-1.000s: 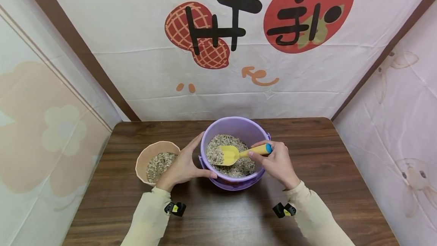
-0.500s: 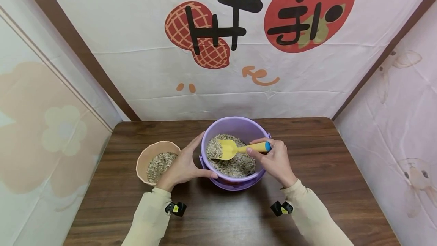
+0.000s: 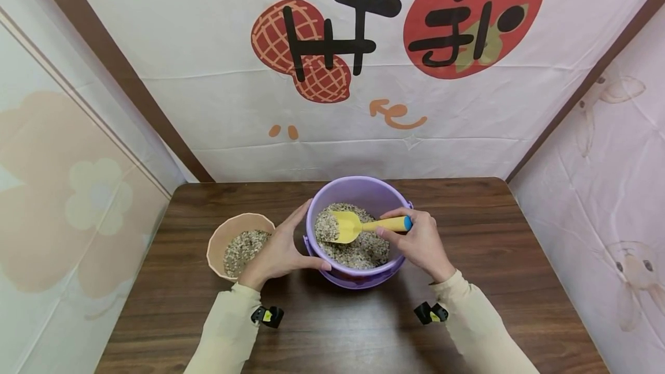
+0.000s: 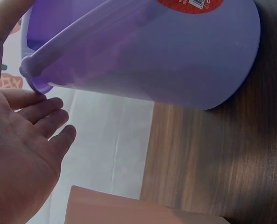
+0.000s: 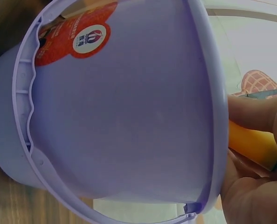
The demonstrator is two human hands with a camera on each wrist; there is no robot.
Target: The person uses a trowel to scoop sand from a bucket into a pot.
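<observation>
A purple bucket (image 3: 371, 192) stands on the table, partly filled with small beige and dark grains (image 3: 358, 253). In the right hand (image 3: 419, 241), thumb and fingers pinch the handle of a yellow scoop (image 3: 347, 227) with a blue end. Its blade carries a heap of grains inside the bucket. The left hand (image 3: 280, 251) steadies the bucket's left side, thumb extended along the front rim. In the left wrist view, loosely bent fingers (image 4: 43, 109) lie by the rim at the bucket handle's joint. The right wrist view shows the yellow scoop handle (image 5: 255, 143) between thumb and fingers.
A peach-coloured bowl (image 3: 225, 235) holding similar grains sits left of the bucket, partly behind the left hand. The bucket's purple carrying handle (image 5: 24, 93) hangs down its front. Printed cloth (image 3: 332, 160) rises behind the dark wooden table (image 3: 499, 247).
Over the second, the right hand has raised the scoop slightly and moved it a little toward the bucket's far side. The left hand has stayed on the bucket.
</observation>
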